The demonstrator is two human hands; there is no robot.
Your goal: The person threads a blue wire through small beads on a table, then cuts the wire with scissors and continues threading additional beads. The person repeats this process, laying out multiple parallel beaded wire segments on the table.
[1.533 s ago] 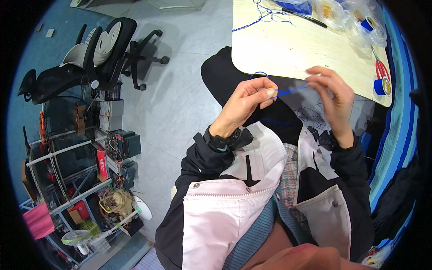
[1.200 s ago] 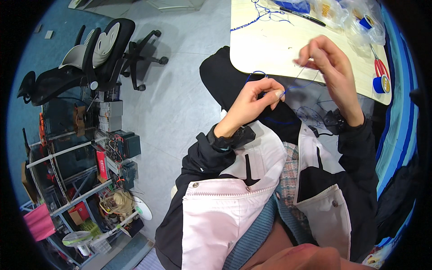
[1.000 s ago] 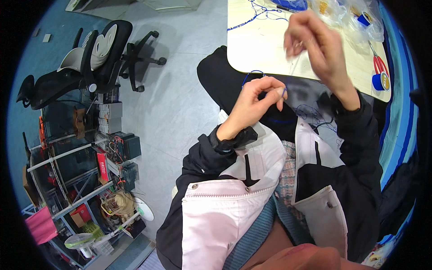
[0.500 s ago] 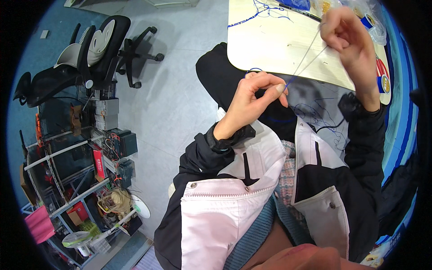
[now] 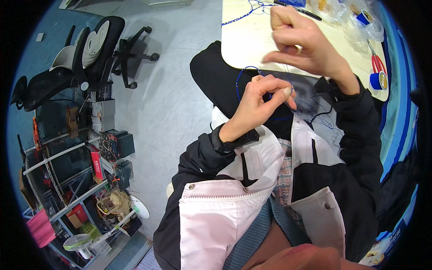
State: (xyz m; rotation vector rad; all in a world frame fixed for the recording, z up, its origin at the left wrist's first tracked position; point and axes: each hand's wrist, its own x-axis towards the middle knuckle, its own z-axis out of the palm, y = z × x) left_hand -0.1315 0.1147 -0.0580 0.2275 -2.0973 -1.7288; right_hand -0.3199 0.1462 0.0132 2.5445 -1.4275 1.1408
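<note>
My left hand point(image 5: 261, 103) is closed, thumb and forefinger pinching a thin blue thread above my lap. A loop of the blue cord point(image 5: 237, 85) curves out to the left of its knuckles. Above it and to the right, my right hand point(image 5: 308, 47) is held over the table's near edge with its fingers curled in. Fine strands run from below the right hand down to the left hand's pinch; where the right fingers grip them is hidden. More blue thread point(image 5: 315, 110) lies in loose tangles below and right of the left hand.
On the pale table point(image 5: 245, 47) lie a beaded blue cord point(image 5: 238, 20), a black pen point(image 5: 310, 14), clear bags point(image 5: 348, 27), red-handled scissors point(image 5: 376, 60) and a blue thread spool point(image 5: 379, 81). A black office chair point(image 5: 101, 49) and a cluttered shelf rack point(image 5: 58, 157) stand left.
My right hand has swung left and come closer to my left hand, and the strands stretched between them have shortened and slackened. The left hand keeps its pinch.
</note>
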